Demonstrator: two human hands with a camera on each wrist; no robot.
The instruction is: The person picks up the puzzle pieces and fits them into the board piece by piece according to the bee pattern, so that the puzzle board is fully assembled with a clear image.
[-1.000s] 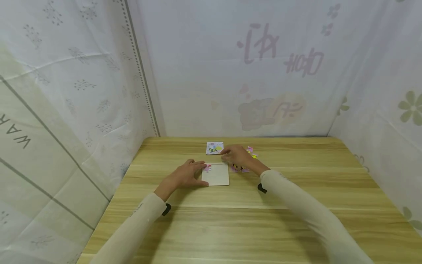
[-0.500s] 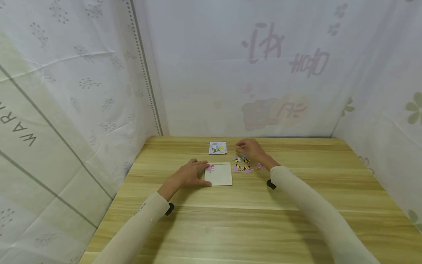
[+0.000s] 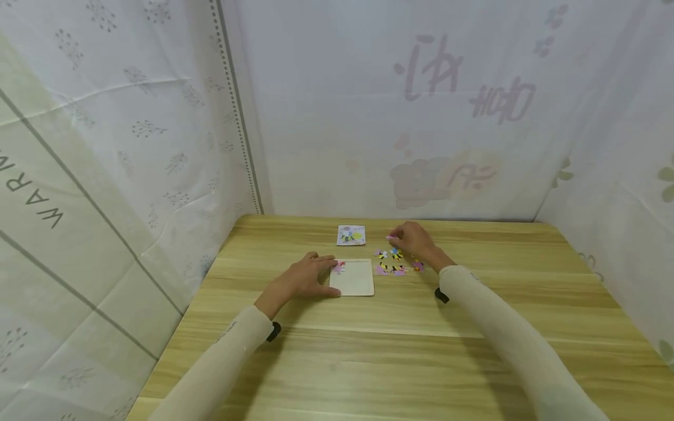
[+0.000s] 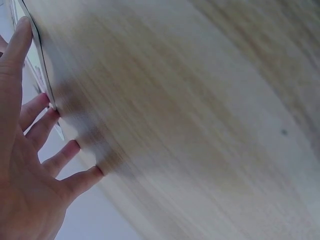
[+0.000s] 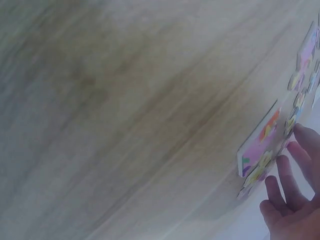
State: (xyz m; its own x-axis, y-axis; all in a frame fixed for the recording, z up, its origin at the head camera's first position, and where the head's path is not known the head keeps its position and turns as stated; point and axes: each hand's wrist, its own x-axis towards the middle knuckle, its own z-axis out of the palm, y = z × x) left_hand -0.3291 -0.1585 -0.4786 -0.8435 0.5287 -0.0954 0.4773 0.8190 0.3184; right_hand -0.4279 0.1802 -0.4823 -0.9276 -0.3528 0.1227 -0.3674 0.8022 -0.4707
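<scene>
A pale square puzzle tray (image 3: 354, 282) lies on the table, with a pink puzzle piece (image 3: 339, 268) in its upper left corner. My left hand (image 3: 307, 278) rests along the tray's left side, its thumb at the lower edge and fingertips at the upper left. In the left wrist view, the other fingertips (image 4: 97, 171) touch the tabletop. Beyond the loose pieces, my right hand (image 3: 414, 240) pinches a small pink puzzle piece (image 3: 391, 237) between thumb and fingers. Several loose pink, yellow and black pieces (image 3: 398, 271) lie between that hand and the tray.
Behind the tray lies a square picture card (image 3: 350, 235) with a bee on it. The wooden table (image 3: 337, 356) ends at a pale printed curtain (image 3: 326, 117) at the back; more curtain hangs at both sides.
My right hand has moved right, from above the tray's top right corner to the far side of the loose pieces, uncovering several. The left hand stays at the tray. The head view has shifted slightly.
</scene>
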